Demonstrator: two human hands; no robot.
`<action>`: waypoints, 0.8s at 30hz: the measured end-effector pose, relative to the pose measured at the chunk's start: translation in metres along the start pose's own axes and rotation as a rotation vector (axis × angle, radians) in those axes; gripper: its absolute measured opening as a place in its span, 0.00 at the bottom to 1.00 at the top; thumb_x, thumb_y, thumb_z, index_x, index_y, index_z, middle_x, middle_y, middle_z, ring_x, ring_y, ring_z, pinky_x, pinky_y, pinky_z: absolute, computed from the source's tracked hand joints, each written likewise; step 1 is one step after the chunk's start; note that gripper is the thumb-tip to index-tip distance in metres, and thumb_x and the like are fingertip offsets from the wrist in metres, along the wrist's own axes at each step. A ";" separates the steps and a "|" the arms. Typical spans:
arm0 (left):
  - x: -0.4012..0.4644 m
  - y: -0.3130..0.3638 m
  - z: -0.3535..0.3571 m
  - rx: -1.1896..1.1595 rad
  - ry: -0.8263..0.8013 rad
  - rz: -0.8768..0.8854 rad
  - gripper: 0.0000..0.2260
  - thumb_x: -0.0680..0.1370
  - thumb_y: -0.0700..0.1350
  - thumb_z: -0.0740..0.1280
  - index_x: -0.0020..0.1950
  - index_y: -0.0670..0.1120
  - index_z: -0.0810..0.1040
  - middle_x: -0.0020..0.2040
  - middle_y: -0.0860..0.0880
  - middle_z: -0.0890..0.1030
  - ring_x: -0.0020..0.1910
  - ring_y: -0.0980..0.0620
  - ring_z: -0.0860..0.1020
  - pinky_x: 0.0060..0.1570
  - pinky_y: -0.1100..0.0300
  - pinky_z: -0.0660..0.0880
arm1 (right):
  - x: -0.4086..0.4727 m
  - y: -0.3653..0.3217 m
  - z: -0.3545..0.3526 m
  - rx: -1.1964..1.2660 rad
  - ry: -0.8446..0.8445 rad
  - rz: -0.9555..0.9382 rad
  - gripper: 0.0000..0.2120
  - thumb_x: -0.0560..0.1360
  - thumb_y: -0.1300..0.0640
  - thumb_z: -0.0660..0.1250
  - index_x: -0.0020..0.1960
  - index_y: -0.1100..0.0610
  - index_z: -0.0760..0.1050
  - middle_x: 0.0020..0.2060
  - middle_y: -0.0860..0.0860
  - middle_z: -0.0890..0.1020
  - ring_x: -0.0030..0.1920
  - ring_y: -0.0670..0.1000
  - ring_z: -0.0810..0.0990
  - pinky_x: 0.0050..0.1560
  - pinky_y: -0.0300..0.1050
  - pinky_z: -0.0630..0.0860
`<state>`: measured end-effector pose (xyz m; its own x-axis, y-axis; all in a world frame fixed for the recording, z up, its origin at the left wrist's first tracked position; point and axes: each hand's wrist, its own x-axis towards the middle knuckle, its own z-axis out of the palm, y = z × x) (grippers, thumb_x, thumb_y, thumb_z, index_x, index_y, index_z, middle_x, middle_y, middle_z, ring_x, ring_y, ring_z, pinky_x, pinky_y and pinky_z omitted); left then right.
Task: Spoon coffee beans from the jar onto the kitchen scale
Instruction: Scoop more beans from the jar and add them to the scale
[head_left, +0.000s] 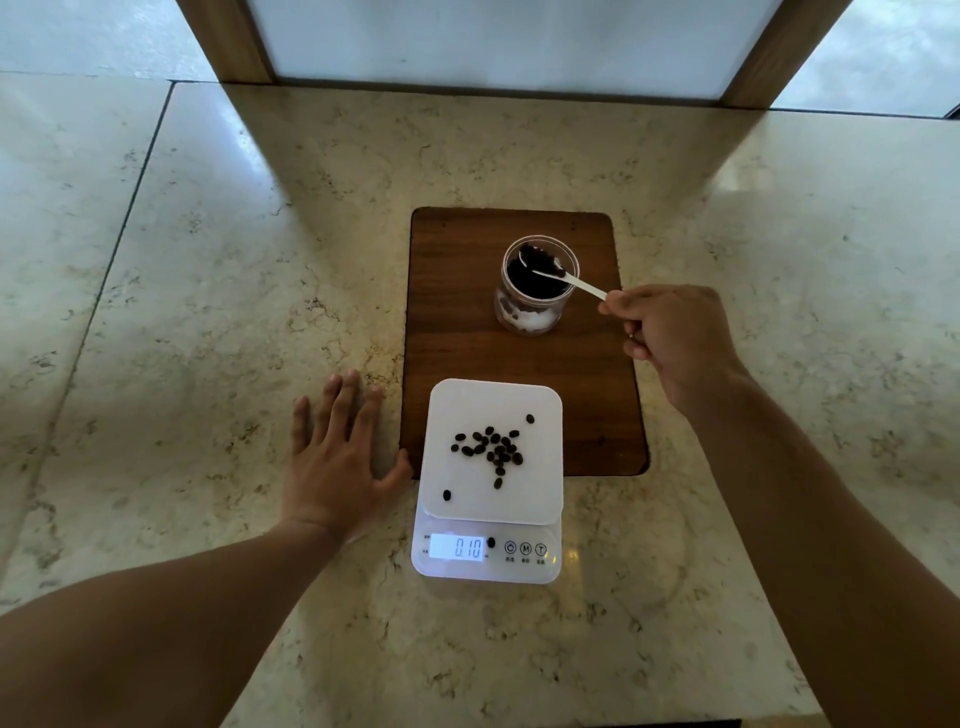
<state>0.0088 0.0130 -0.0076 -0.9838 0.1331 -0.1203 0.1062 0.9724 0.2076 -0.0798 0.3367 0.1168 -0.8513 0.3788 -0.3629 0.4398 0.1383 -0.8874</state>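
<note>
A clear open jar (530, 317) of dark coffee beans stands on a wooden board (457, 338). My right hand (670, 338) grips the handle of a white spoon (576, 283), whose bowl sits over the jar's mouth with a few beans in it. In front of the board stands a white kitchen scale (540, 499), its plate carrying several loose coffee beans (491, 449). Its lit display reads 0.10. My left hand (337, 457) lies flat on the counter left of the scale, fingers spread, thumb by the board's corner.
The scale's back part overlaps the board's front edge. One bean (491, 543) lies on the scale's panel beside the display. The marble counter (208, 260) stretches wide to both sides. A wood-framed panel (493, 41) rises at the far edge.
</note>
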 end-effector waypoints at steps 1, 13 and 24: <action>0.000 0.000 0.000 0.000 0.001 0.000 0.38 0.75 0.67 0.52 0.81 0.49 0.53 0.83 0.46 0.47 0.81 0.50 0.39 0.79 0.42 0.42 | -0.002 0.000 -0.002 0.000 -0.016 -0.009 0.09 0.75 0.62 0.71 0.37 0.58 0.85 0.39 0.63 0.81 0.29 0.47 0.73 0.25 0.38 0.69; 0.000 0.001 -0.001 -0.002 -0.005 -0.005 0.38 0.75 0.67 0.51 0.81 0.50 0.51 0.83 0.45 0.47 0.81 0.49 0.39 0.79 0.42 0.43 | -0.045 0.021 -0.015 -0.018 -0.170 -0.037 0.07 0.76 0.63 0.70 0.41 0.62 0.86 0.34 0.62 0.77 0.28 0.50 0.70 0.25 0.41 0.66; 0.000 0.004 -0.005 -0.005 -0.016 -0.010 0.39 0.74 0.67 0.51 0.81 0.49 0.53 0.83 0.45 0.47 0.81 0.49 0.39 0.79 0.42 0.41 | -0.079 0.068 -0.023 -0.089 -0.249 0.071 0.10 0.77 0.62 0.70 0.39 0.58 0.87 0.25 0.51 0.74 0.25 0.47 0.69 0.26 0.38 0.68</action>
<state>0.0089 0.0159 -0.0017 -0.9824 0.1260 -0.1379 0.0952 0.9728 0.2113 0.0240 0.3373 0.0920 -0.8568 0.1553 -0.4918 0.5149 0.2032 -0.8328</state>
